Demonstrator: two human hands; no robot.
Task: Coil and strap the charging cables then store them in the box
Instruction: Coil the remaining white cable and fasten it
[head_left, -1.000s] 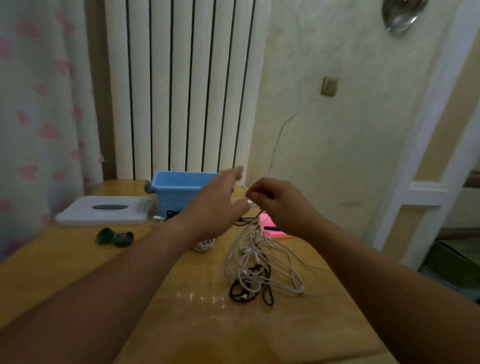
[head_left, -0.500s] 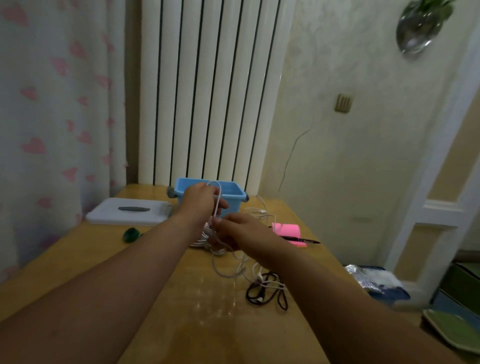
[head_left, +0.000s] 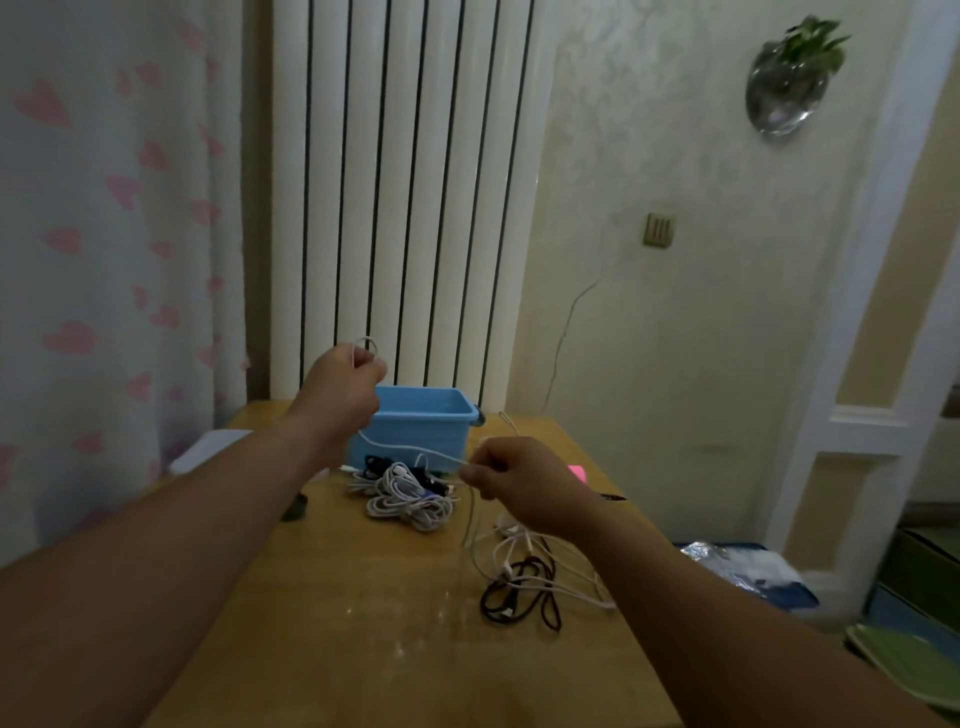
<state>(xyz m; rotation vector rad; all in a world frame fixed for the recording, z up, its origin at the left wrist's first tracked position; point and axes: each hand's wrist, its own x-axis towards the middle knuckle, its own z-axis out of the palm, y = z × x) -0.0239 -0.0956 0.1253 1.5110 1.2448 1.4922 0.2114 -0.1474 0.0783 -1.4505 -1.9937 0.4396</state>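
- Standing behind everything, a white ribbed radiator (head_left: 405, 182) fills the far wall, with a pink-patterned curtain (head_left: 104, 234) to its left.
- Your wooden bench (head_left: 395, 597) runs from you up to the radiator and carries the rest.
- The blue box (head_left: 426, 426) sits open-topped at the far end of the bench, just in front of the radiator.
- Your left hand (head_left: 340, 389) is raised in front of the box's left corner. Its fist is clenched round a white cable (head_left: 410, 448), and a small loop of that cable pokes out above the knuckles.
- Your right hand (head_left: 519, 480) is lower and further right, above the bench near the box's right front corner. Its thumb and fingers pinch the same cable.
- The cable sags in a slack line from under your left fist, across the front of the box, to your right fingertips. From there it drops toward the bench.
- A bundle (head_left: 408, 496) of coiled white cables lies on the bench just in front of the box, between your hands, with a few dark pieces at its far edge. Whether it is strapped, you cannot tell from here.
- A black cable (head_left: 519, 592) lies tangled with loose white cable beneath your right wrist, well apart from the box.
- A pink item (head_left: 577, 473) shows just beyond your right hand, mostly hidden.
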